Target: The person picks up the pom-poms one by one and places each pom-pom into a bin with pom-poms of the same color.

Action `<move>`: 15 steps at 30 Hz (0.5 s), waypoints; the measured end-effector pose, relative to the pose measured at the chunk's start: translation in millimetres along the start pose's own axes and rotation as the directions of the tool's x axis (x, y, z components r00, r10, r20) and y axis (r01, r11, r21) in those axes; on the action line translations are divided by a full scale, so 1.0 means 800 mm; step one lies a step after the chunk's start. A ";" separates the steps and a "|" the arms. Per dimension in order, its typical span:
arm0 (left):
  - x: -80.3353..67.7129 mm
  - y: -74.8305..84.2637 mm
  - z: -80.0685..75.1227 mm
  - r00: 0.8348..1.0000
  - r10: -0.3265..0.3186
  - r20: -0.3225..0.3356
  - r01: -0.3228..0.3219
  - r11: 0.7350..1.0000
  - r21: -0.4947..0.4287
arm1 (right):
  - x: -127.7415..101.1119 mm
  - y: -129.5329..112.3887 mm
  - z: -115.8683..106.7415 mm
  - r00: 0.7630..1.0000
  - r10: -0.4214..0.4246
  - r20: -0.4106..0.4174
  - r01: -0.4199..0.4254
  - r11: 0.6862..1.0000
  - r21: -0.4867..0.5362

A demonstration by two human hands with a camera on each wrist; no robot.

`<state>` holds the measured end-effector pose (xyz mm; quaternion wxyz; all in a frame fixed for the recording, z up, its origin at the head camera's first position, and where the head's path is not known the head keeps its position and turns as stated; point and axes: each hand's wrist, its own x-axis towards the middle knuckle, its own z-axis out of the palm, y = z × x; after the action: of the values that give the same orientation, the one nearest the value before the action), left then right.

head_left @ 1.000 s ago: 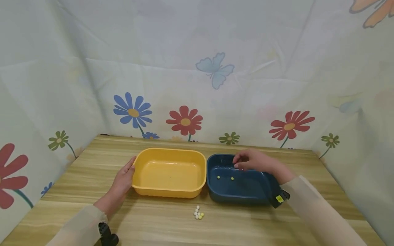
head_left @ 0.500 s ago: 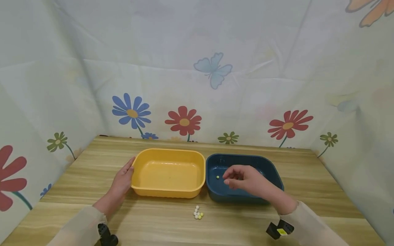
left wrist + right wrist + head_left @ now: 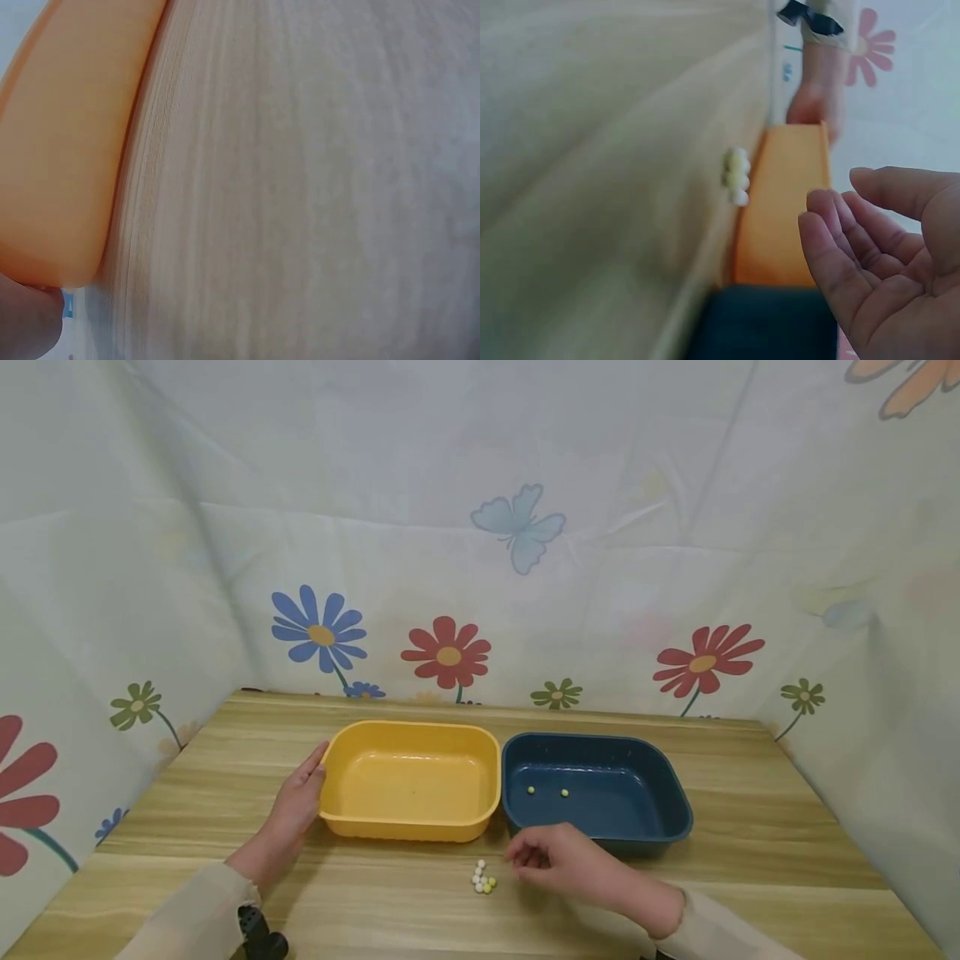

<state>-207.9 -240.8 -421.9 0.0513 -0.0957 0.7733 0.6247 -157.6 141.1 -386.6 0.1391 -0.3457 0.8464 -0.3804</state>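
Against the left end of a yellow plastic basin [image 3: 405, 831] rests my left hand [image 3: 292, 806], its fingers stretched along the outer wall. My right hand [image 3: 570, 864] hovers over the table at the front of a dark blue basin [image 3: 615, 797], fingers loosely bent with nothing between them, as the right wrist view also shows. Just left of its fingertips lies a small cluster of white balls [image 3: 479, 887] and yellow balls [image 3: 491, 882] on the wood. Two yellowish-green balls [image 3: 565, 793] sit inside the blue basin. No balls show in the yellow basin.
The two basins stand side by side on a wood-grain table [image 3: 360, 902]. A white cloth [image 3: 375, 552] printed with flowers and a butterfly surrounds the table at the back and sides.
My right hand has come out of the blue basin, moving toward me and left to near the ball cluster. Both balls in that basin show again. My left hand stays put.
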 end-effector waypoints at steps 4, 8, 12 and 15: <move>-0.001 0.001 0.000 1.000 0.027 0.004 -0.027 1.000 0.010 | 0.003 0.004 0.013 1.000 -0.001 0.029 0.002 1.000 -0.011; -0.001 0.000 -0.001 0.999 0.035 0.000 -0.035 0.999 0.015 | 0.008 0.008 0.026 0.999 0.008 0.038 -0.007 0.999 -0.036; 0.000 0.000 -0.001 1.000 0.025 -0.011 -0.025 0.999 0.021 | 0.014 0.012 0.035 0.999 -0.002 0.040 0.005 0.997 -0.074; -0.001 0.001 -0.001 1.000 0.014 -0.008 -0.014 1.000 0.017 | 0.017 0.015 0.040 0.999 0.011 0.050 -0.006 0.996 -0.094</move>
<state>-207.0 -241.3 -420.8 0.0446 -0.0921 0.7794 0.6181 -157.0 119.7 -416.6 0.1455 -0.3576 0.8611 -0.3308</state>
